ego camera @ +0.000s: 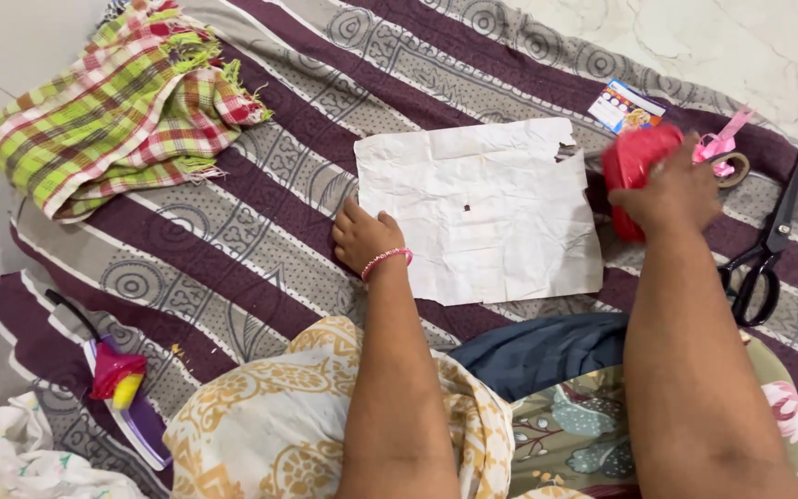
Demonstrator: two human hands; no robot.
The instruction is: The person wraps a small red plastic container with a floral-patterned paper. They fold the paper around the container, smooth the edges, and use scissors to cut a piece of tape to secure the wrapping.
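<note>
A crumpled white sheet of paper lies flat on the striped purple and grey cloth. My left hand, with a pink bangle on the wrist, rests with curled fingers on the cloth at the sheet's left edge. My right hand grips a red object, blurred by motion, just off the sheet's right edge. The fingers cover part of the red object, so its exact kind is unclear.
Black scissors lie to the right. A pink ribbon and a small printed card sit beyond the right hand. A folded checked cloth lies far left. A pink and yellow tool rests near left. White floor borders the cloth.
</note>
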